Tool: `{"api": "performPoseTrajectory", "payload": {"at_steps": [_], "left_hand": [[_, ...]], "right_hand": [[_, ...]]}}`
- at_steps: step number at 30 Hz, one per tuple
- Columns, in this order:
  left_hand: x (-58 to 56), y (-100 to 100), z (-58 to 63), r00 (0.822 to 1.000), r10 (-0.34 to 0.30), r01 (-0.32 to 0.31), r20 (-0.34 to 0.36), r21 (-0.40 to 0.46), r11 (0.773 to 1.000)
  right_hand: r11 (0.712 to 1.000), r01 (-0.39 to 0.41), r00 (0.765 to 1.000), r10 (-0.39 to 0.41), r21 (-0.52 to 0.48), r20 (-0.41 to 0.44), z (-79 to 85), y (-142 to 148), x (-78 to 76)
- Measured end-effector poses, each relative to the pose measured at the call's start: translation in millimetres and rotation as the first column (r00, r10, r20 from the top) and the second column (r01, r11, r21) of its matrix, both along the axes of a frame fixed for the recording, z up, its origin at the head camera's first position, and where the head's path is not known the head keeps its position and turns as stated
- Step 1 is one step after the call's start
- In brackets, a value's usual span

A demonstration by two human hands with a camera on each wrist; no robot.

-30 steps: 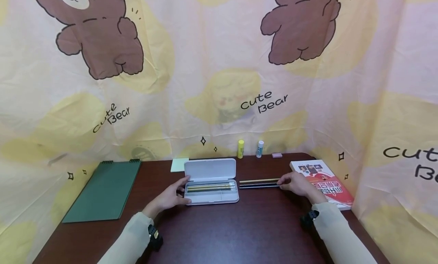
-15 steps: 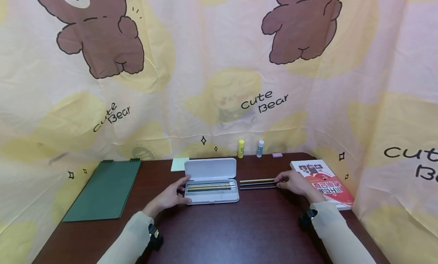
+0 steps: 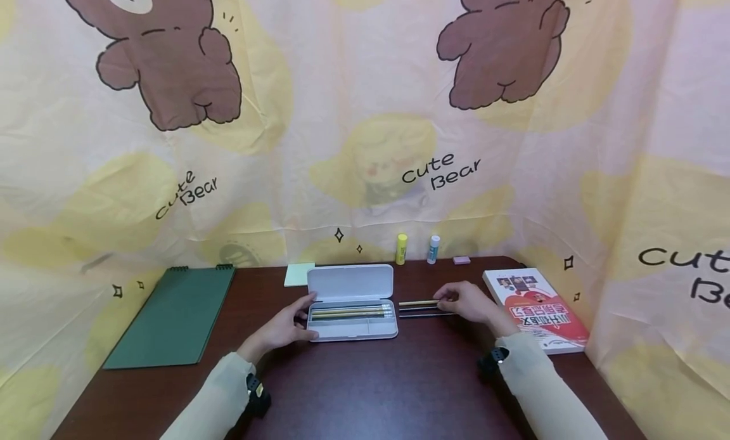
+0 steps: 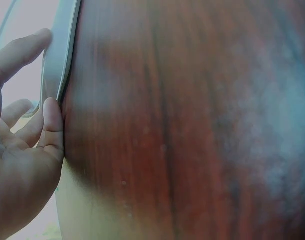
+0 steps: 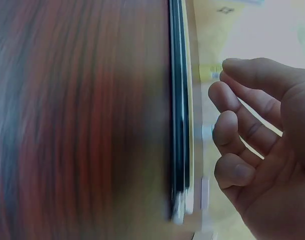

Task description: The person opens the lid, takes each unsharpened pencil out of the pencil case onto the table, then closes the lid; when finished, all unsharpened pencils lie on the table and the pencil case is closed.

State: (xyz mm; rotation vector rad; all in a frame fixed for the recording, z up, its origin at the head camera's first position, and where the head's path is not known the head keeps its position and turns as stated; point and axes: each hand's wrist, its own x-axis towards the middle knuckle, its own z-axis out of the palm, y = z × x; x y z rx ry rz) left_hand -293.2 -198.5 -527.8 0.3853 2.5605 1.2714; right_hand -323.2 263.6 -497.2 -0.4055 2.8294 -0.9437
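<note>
Plainly, the left hand gripped the case at its left end, thumb at the front corner and fingers spread back toward the lid. The right hand hung over the right part of three loose pencils, its fingers curved, pinching nothing visible; whether they touched could not be told. Working well here probably meant holding the case steady and closing low on the pencils together, so none rolled away. They lay side by side, just right of the case, toward the back edge of the worktop: slim, straight, one yellow and two dark, with pale ends. Two tubes and an eraser lined that edge beyond.
</note>
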Motion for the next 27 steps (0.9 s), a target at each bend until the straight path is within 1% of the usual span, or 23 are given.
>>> {"api": "performPoseTrajectory", "payload": {"at_steps": [7, 12, 20, 27], "left_hand": [[1.6, 1, 1.1, 1.0, 0.0, 0.0, -0.002, -0.004, 1.0], [2.1, 0, 0.8, 1.0, 0.007, -0.007, 0.0, -0.014, 1.0], [0.6, 1, -0.8, 1.0, 0.028, -0.028, 0.014, -0.015, 0.999], [0.5, 1, -1.2, 1.0, 0.02, -0.019, 0.014, -0.007, 1.0]], "right_hand": [[1.0, -0.015, 1.0, 0.016, -0.025, 0.02, 0.8, -29, -2.5], [0.998, -0.058, 0.998, 0.058, -0.028, 0.008, 1.8, -48, -4.2], [0.99, -0.134, 0.991, 0.133, -0.05, -0.014, 2.8, -73, -2.3], [0.978, -0.203, 0.978, 0.2, -0.052, -0.05, -0.2, -91, -2.8]]}}
